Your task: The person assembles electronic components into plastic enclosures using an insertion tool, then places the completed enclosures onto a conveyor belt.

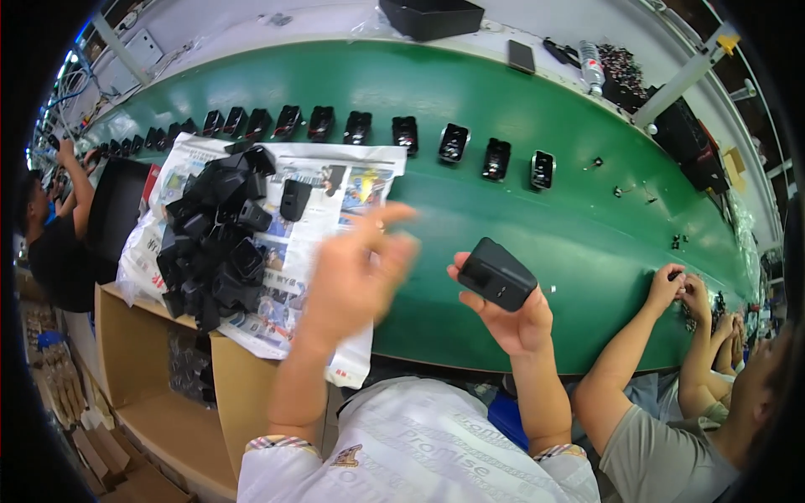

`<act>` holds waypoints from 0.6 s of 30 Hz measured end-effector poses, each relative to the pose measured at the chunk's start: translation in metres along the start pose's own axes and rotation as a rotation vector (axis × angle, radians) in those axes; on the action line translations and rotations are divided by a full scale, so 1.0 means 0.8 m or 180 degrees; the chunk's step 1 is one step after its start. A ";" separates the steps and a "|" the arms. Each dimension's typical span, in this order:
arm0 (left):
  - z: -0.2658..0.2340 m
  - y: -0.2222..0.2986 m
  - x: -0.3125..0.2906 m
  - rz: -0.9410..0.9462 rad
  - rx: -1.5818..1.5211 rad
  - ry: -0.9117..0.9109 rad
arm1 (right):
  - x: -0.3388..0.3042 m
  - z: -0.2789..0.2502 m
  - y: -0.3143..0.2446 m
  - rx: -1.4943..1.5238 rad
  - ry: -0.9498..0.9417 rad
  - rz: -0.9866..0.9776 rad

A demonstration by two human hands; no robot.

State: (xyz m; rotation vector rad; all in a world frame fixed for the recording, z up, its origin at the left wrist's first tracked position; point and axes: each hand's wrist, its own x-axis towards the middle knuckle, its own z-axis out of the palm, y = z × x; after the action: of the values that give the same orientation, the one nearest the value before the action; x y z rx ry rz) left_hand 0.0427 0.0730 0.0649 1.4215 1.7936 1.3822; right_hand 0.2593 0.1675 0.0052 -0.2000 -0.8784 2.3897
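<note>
My right hand (524,325) holds a black plastic housing (498,273), a smooth boxy shell with small holes near one end, tilted above the green table. My left hand (360,272) is smeared by motion over the right edge of the newspaper (285,289). Its forefinger stretches out to the right, apart from the thumb, and nothing shows between them. Left of that hand, a heap of black plastic housings (214,222) lies on the newspaper. One single housing (295,199) sits apart from the heap.
A long row of black shells with parts inside (358,128) runs along the green table (470,92). Small wired parts (620,192) lie at right. A cardboard box (159,411) stands below the newspaper. Co-workers sit at both sides; one's hands (677,289) work at right.
</note>
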 end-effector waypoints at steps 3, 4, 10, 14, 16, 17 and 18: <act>-0.056 -0.037 0.025 -0.0100 0.1634 0.1280 | -0.001 -0.028 -0.002 0.0253 0.0120 0.0024; -0.078 -0.064 0.025 -0.0147 0.2162 0.1501 | 0.003 -0.028 -0.001 0.0500 0.0195 0.0066; -0.063 -0.058 0.017 0.0881 0.1627 0.0592 | 0.004 -0.011 0.002 0.0560 0.0454 0.0307; 0.011 0.026 0.009 0.1629 0.1316 -0.0516 | -0.006 0.004 0.005 0.0393 0.0565 0.0426; 0.043 0.019 0.015 0.1873 0.1280 -0.0691 | -0.012 0.012 0.008 0.0294 0.0650 0.0587; 0.047 0.015 0.019 0.1849 0.1097 -0.0605 | -0.011 0.026 0.003 0.0498 0.0861 0.0650; 0.043 0.012 0.019 0.1830 0.1121 -0.0600 | -0.011 0.032 0.000 0.0515 0.0844 0.0669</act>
State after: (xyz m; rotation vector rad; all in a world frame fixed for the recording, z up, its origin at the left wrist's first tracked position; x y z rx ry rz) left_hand 0.0702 0.1007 0.0638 2.3062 1.6252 1.1512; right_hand 0.2585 0.1485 0.0247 -0.5549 -0.5622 2.5359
